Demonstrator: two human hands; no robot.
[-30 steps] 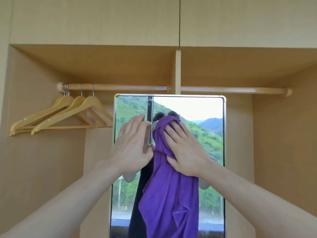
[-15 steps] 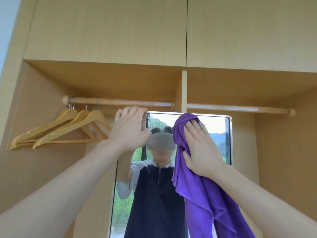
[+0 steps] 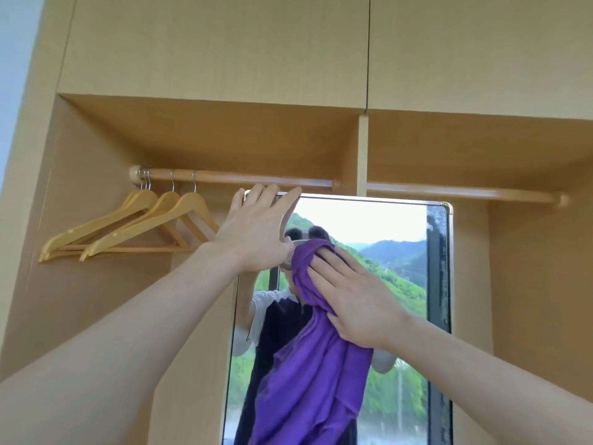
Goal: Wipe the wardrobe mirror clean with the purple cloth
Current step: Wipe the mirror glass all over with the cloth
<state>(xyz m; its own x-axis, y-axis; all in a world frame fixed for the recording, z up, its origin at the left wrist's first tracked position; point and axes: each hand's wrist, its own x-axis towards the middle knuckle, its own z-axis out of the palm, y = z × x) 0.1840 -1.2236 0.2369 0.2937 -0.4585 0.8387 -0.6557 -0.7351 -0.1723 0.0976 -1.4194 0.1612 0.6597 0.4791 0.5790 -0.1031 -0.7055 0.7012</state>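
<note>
Wooden wardrobe (image 3: 205, 59) panels surround us, with a rail (image 3: 256, 179) across the open bay, 4 hangers (image 3: 134, 226) at its left end, and the mirror (image 3: 369, 226) standing upright below the rail, reflecting green hills. Our left hand (image 3: 256, 236) lies flat with straight fingers on the mirror's top left corner. Our right hand (image 3: 353, 300) presses the purple cloth (image 3: 308, 380) against the upper glass with straight fingers; the cloth's long axis runs vertically, hanging down toward the mirror's lower edge.
</note>
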